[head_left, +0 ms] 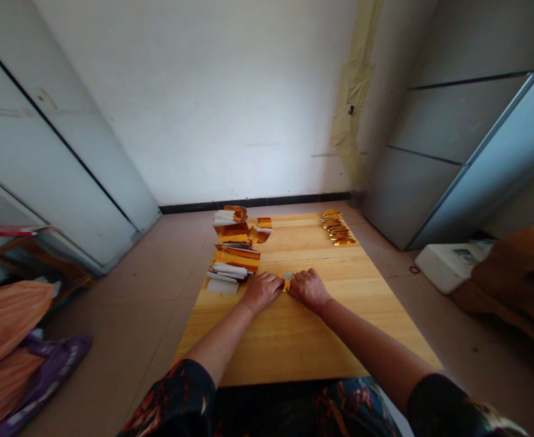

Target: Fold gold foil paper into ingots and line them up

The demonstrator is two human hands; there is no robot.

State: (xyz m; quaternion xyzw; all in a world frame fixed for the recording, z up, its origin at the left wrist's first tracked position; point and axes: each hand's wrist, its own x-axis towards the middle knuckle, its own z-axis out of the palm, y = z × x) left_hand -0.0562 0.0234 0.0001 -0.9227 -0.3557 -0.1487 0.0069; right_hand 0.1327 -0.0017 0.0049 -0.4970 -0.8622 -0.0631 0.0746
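Note:
Between my two hands, at the middle of the wooden table (331, 346), lies a small piece of gold foil paper (287, 285) with a pale side partly showing. My left hand (262, 291) has its fingers closed on the paper's left end. On the right end, the curled fingers of my right hand (310, 290) grip it too. Both hands rest low at the tabletop, and the fingers hide much of the paper. Left of my left hand sit stacks of gold foil paper sheets (237, 259), some with white backs turned up.
A row of folded gold pieces (338, 229) overlaps at the table's far right. Loose gold sheets (264, 223) lie at the far left. Beyond stands a white wall (230, 109); a grey cabinet (426, 133) is to the right. A white box (449, 267) and bags (16, 358) flank the table.

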